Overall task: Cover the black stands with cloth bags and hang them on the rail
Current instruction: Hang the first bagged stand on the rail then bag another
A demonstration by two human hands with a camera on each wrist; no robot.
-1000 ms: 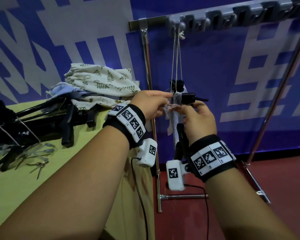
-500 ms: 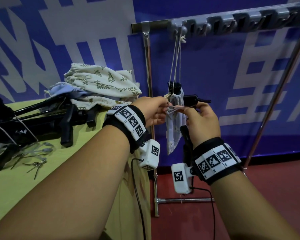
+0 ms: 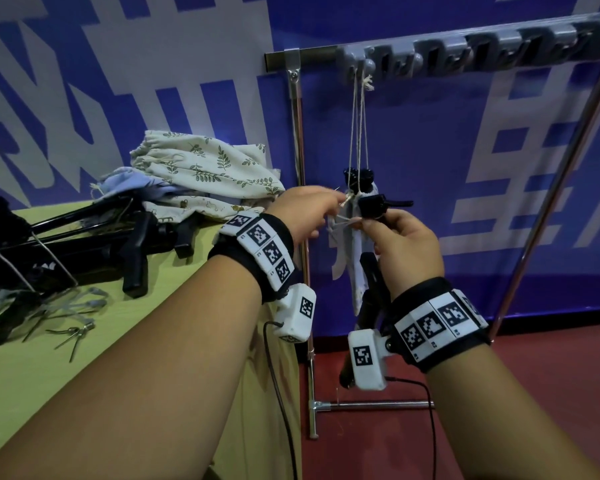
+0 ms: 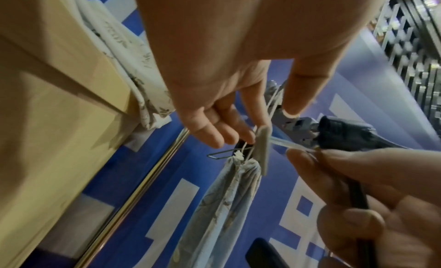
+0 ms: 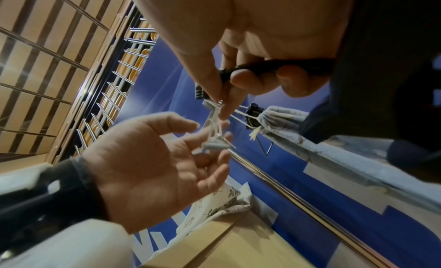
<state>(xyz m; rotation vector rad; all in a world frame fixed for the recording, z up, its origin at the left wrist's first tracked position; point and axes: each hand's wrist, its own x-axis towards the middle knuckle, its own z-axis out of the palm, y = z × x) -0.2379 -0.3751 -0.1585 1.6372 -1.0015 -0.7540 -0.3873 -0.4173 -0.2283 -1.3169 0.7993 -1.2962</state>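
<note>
Black stand (image 3: 373,292) in the right hand (image 3: 404,247) hangs upright beside the worktop (image 3: 84,358) edge, its lower fingers curled round the stem while thumb and forefinger pinch thin cords tied to a small grey toggle (image 4: 262,149). Just left of it, the left hand (image 3: 303,216) has loosely spread fingers (image 4: 214,132) touching that toggle. Behind them a pale cloth bag (image 3: 352,258) dangles by its drawstring (image 3: 359,133) from a hook on the rail (image 3: 465,60), with more stands (image 3: 84,244) and leaf-print bags (image 3: 205,178) farther back on the worktop.
</note>
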